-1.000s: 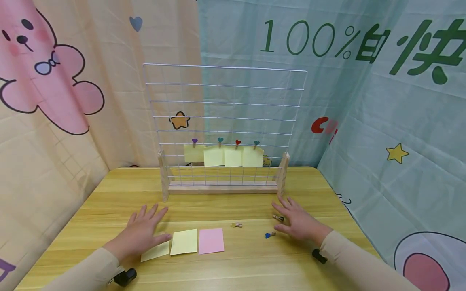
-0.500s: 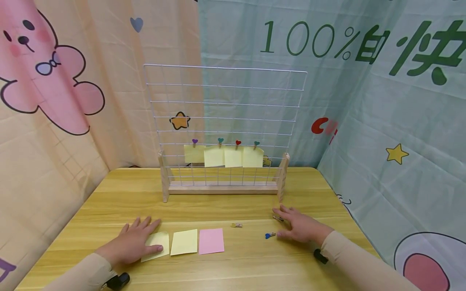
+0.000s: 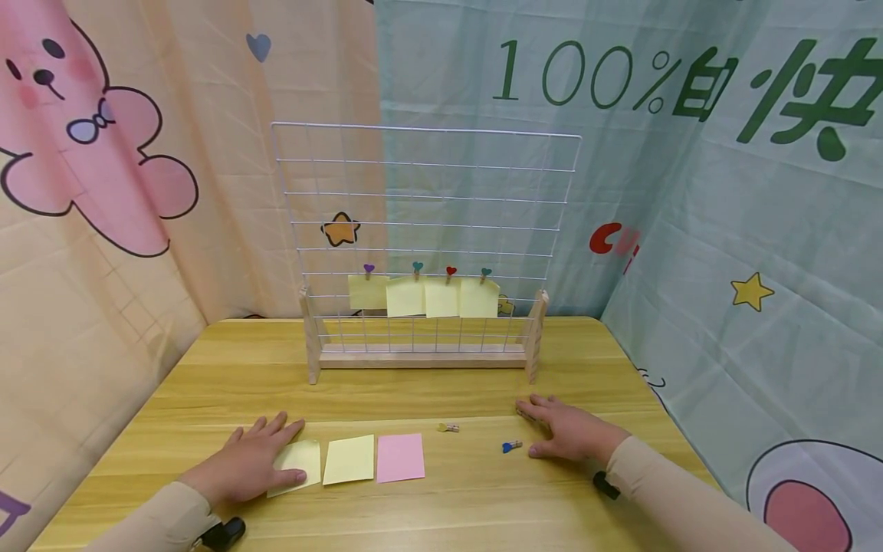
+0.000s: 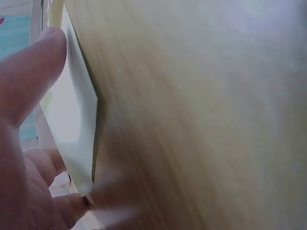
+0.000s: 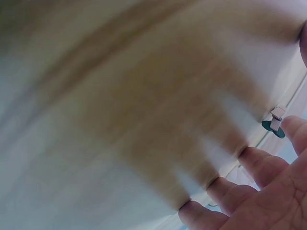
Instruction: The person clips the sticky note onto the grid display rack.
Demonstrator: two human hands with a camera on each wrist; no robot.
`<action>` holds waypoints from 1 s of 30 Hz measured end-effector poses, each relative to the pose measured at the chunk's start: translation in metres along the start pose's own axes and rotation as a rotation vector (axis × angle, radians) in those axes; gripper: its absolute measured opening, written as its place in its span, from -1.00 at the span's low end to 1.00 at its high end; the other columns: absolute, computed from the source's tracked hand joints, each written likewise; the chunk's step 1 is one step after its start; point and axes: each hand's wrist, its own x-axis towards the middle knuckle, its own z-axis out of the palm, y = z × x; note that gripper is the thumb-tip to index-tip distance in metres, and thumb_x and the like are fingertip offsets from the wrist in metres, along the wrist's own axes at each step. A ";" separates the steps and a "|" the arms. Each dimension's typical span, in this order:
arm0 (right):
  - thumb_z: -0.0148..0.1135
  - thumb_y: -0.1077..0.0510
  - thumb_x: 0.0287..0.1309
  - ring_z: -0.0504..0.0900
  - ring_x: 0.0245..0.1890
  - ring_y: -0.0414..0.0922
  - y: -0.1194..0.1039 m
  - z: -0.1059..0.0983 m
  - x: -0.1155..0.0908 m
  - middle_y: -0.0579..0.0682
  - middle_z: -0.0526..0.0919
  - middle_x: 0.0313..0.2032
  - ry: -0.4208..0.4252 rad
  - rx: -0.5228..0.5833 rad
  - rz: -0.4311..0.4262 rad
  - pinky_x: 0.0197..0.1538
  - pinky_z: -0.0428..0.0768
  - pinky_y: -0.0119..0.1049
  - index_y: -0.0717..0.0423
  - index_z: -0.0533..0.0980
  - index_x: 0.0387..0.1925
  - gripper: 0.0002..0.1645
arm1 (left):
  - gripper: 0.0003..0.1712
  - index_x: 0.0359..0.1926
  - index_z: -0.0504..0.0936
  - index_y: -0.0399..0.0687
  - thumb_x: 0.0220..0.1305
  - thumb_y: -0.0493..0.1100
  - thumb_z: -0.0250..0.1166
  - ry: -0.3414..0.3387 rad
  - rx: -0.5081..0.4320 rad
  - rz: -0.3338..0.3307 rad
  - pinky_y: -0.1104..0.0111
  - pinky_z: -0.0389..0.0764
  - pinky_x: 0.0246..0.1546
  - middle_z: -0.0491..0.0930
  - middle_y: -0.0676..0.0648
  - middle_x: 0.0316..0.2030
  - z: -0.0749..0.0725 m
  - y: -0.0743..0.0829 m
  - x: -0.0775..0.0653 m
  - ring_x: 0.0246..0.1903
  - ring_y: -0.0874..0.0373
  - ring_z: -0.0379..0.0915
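Observation:
Fingers spread, my left hand (image 3: 248, 464) lies over the leftmost yellow sticky note (image 3: 303, 458) on the table. In the left wrist view the thumb is by the note (image 4: 72, 110), whose edge lifts slightly. On the right side my right hand (image 3: 572, 433) rests with extended fingers, fingertips down on the tabletop. A small wooden clip with a green top (image 5: 273, 127) is at one fingertip in the right wrist view; the hand mostly hides it in the head view. Left of the thumb lies a blue heart clip (image 3: 511, 446).
A second yellow note (image 3: 349, 460), a pink note (image 3: 401, 458) and a yellow clip (image 3: 448, 428) lie between the hands. Behind them stands a white wire grid (image 3: 434, 225) on a wooden base (image 3: 422, 359), with several yellow notes (image 3: 405, 296) clipped in a row.
My left hand has come down and toward me onto the left note, then stayed. My right hand has lowered, its fingers now covering most of the nearby clip.

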 end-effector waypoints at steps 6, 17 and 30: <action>0.43 -0.29 0.25 0.19 0.55 0.46 -0.001 0.001 0.002 0.24 0.23 0.59 -0.010 -0.009 0.015 0.47 0.33 0.37 -0.11 0.25 0.62 0.02 | 0.14 0.55 0.34 -0.17 0.23 0.50 0.34 -0.004 0.011 -0.001 -0.63 0.07 0.25 0.20 -0.55 0.51 0.001 -0.001 0.000 0.41 -0.74 0.08; 0.43 -0.30 0.25 0.19 0.55 0.45 0.003 0.003 0.003 0.21 0.22 0.60 -0.002 -0.005 0.012 0.48 0.31 0.37 -0.10 0.24 0.62 0.04 | 0.11 0.53 0.38 -0.14 0.22 0.50 0.35 0.017 0.033 0.000 -0.61 0.13 0.25 0.25 -0.52 0.50 0.003 -0.001 0.001 0.39 -0.72 0.15; 0.46 -0.26 0.23 0.19 0.55 0.46 0.001 0.003 0.003 0.24 0.23 0.59 0.000 0.002 0.012 0.48 0.31 0.36 -0.04 0.30 0.59 0.01 | 0.08 0.48 0.45 -0.13 0.18 0.50 0.39 0.048 0.047 0.008 -0.59 0.17 0.26 0.33 -0.47 0.47 0.004 -0.002 0.002 0.38 -0.66 0.23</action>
